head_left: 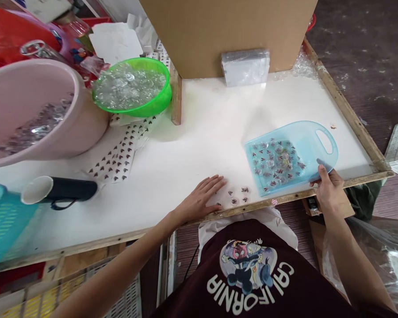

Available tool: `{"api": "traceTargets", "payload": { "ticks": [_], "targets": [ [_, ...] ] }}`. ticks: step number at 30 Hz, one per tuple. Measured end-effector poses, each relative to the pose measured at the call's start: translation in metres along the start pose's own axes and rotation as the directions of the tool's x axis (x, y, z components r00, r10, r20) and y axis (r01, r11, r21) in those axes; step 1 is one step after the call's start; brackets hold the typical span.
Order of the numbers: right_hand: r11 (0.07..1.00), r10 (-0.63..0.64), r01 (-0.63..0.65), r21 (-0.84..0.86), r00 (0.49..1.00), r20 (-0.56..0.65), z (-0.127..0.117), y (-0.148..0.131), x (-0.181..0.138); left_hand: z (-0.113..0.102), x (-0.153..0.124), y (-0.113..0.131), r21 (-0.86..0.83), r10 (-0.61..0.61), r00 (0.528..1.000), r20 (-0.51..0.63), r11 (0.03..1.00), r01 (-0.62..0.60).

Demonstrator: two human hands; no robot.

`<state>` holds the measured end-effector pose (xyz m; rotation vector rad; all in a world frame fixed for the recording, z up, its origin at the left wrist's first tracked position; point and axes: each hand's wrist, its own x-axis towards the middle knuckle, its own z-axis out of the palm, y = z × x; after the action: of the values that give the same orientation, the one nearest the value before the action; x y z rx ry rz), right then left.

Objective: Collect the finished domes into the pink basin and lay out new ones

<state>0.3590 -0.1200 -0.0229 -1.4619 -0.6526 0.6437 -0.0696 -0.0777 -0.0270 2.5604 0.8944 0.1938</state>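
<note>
A translucent blue board with a handle hole (307, 145) lies near the right front of the white table, carrying many small clear pieces with dark printed marks (275, 163). My right hand (328, 185) grips its near right edge, thumb on top, below the handle hole. Flat on the table, fingers stretched out, rests my left hand (200, 198). Between that hand and the board sit several more of the small marked pieces (244, 190), with one or two partly under or beside my left fingers.
At the left stand a pink tub (82, 128) of shiny pieces, a green bowl (149, 106) heaped with clear pieces, sticker sheets (119, 154), a tipped dark mug (74, 190) and a teal basket (13, 229). A cardboard box (219, 26) and a plastic-wrapped stack (245, 68) are at the back. Wooden strips (345, 106) edge the table.
</note>
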Motion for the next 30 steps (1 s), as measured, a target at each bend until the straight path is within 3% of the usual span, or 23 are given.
{"api": "traceTargets", "payload": {
  "ticks": [5, 9, 13, 20, 25, 28, 30],
  "targets": [
    [0.986, -0.055, 0.060, -0.157, 0.998, 0.041, -0.001, -0.003, -0.002, 0.013, 0.009, -0.015, 0.074, 0.109, 0.991, 0.073, 0.991, -0.115],
    [0.970, -0.076, 0.090, -0.227, 0.995, 0.066, 0.002, -0.005, -0.011, 0.030, 0.040, 0.002, 0.059, 0.157, 0.986, 0.059, 0.985, -0.160],
    [0.965, -0.080, 0.097, -0.243, 0.994, 0.078, 0.006, -0.007, -0.017, 0.044, 0.071, 0.022, 0.043, 0.162, 0.985, -0.053, 0.986, -0.160],
    [0.964, -0.065, 0.089, -0.252, 0.993, 0.103, 0.020, -0.012, -0.028, 0.057, 0.105, 0.039, -0.101, -0.004, 0.981, -0.192, 0.995, -0.016],
    [0.986, -0.034, 0.043, -0.162, 0.998, 0.056, 0.025, -0.005, -0.032, 0.060, 0.132, 0.048, -0.339, -0.201, 0.912, -0.357, 0.938, 0.073],
    [0.997, 0.002, -0.001, -0.077, 1.000, 0.007, 0.026, -0.002, -0.031, 0.056, 0.150, 0.057, -0.452, -0.270, 0.875, -0.403, 0.890, 0.066],
    [1.000, 0.029, -0.029, -0.002, 1.000, -0.007, 0.028, -0.002, -0.031, 0.049, 0.162, 0.067, -0.526, -0.250, 0.888, -0.387, 0.851, 0.010]
  ]
}}
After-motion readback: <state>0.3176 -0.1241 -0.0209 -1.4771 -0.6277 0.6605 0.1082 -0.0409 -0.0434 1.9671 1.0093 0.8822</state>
